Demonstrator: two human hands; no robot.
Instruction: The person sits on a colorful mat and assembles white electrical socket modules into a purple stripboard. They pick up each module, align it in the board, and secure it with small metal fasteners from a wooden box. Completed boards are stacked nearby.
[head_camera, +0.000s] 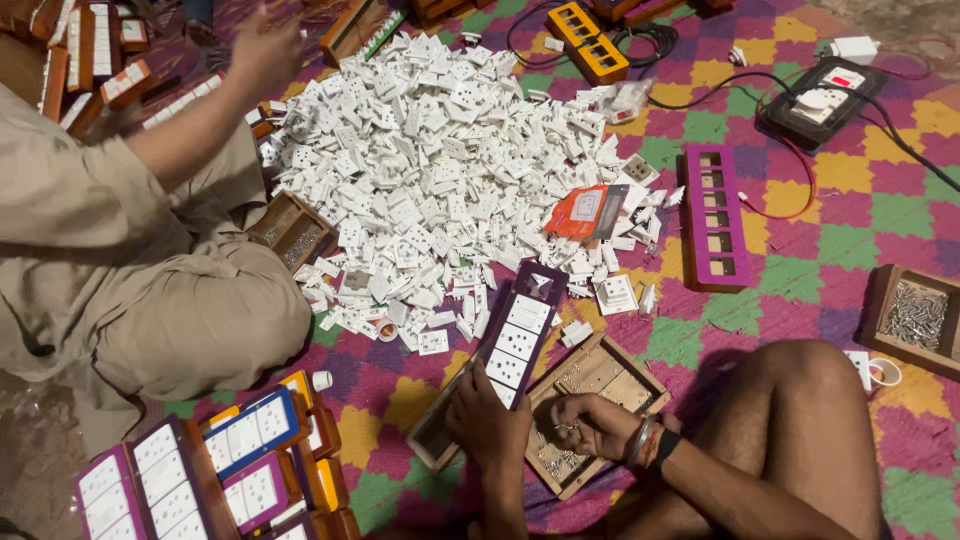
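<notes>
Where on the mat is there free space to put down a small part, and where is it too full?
Bare mat lies right of the empty purple frame, between the black switch board above and the screw box below. Another bare patch lies between the purple frame and the knee. The centre is crowded by the white socket pile; the lower left holds finished boards.

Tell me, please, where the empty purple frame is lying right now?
The empty purple frame lies flat on the mat, right of the white socket pile, below the black switch box.
</notes>
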